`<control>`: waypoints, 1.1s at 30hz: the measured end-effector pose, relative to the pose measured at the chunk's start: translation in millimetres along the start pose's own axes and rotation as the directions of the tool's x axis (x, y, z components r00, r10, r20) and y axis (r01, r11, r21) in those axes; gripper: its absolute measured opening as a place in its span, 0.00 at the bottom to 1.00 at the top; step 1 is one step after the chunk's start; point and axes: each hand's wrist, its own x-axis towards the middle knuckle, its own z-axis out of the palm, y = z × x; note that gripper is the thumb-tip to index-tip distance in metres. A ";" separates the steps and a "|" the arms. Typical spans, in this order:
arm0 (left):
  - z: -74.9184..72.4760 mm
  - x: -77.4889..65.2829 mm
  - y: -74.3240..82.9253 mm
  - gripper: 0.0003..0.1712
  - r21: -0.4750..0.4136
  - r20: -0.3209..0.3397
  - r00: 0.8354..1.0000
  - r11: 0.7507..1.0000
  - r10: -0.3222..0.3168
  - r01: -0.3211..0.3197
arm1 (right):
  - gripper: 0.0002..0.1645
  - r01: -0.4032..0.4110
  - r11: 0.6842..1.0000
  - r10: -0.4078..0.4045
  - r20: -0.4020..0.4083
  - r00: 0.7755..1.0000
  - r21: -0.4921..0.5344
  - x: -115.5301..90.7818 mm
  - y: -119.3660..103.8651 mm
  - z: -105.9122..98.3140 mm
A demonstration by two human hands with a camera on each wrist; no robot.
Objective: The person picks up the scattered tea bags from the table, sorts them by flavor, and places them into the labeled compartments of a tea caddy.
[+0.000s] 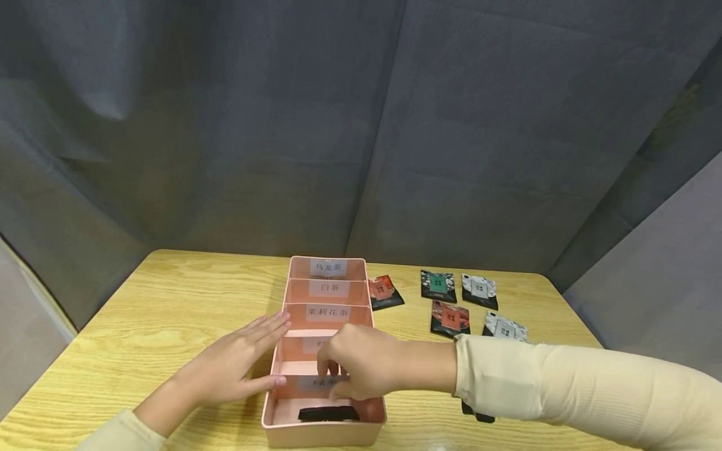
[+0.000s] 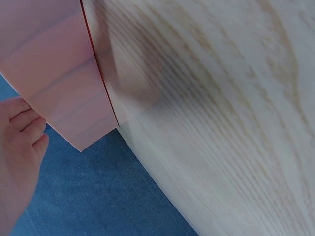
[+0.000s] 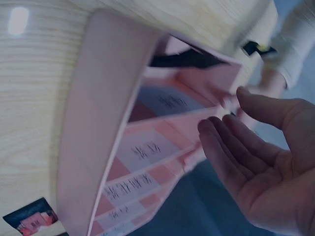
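A long pink box [image 1: 324,433] with a row of compartments, each bearing a white label with Chinese characters, stands on the table. In its nearest compartment lies a dark packet [image 1: 329,413], which also shows in the right wrist view along the compartment's edge. Just above that compartment is my right hand [image 1: 361,363], fingers bent and holding nothing; the right wrist view shows a gap between thumb and fingertips. My left hand [image 1: 237,360] rests at the box's left rim with its fingers extended, thumb near the front compartment.
Right of the box lie several flat sachets: a red one [image 1: 386,292] beside the wall, a green one [image 1: 438,285], a white one [image 1: 479,290], another red one [image 1: 450,318] and another white one [image 1: 505,324]. My right sleeve [image 1: 507,376] partly covers a dark sachet [image 1: 478,414]. A grey curtain [image 1: 361,125] hangs behind the table.
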 end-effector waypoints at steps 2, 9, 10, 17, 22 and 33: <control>0.1 0.2 0.3 0.45 -0.003 0.005 1.000 1.000 -0.007 0.007 | 0.10 0.020 0.999 -0.020 -0.007 1.000 0.039 -3.6 3.6 -5.1; 0.6 -0.6 1.2 0.46 -0.008 -0.003 1.000 1.000 -0.008 0.008 | 0.12 0.062 0.981 -0.051 -0.066 0.997 0.183 -21.8 21.0 -12.6; 0.7 -0.7 1.1 0.46 -0.007 -0.004 1.000 1.000 -0.007 0.007 | 0.12 0.061 0.978 -0.046 -0.078 0.996 0.201 -25.1 24.0 -12.8; 0.9 -0.6 0.5 0.46 0.003 -0.008 1.000 1.000 0.002 -0.002 | 0.14 0.019 0.965 0.021 -0.151 0.988 0.261 -50.8 47.1 -12.7; 1.2 -0.8 0.4 0.46 0.003 -0.005 1.000 1.000 0.004 -0.004 | 0.13 -0.004 0.956 0.059 -0.180 0.982 0.293 -69.6 68.2 -3.1; 1.8 -1.6 0.5 0.45 0.003 -0.007 1.000 1.000 0.000 0.000 | 0.13 -0.093 0.947 0.166 -0.221 0.961 0.307 -101.5 109.5 25.0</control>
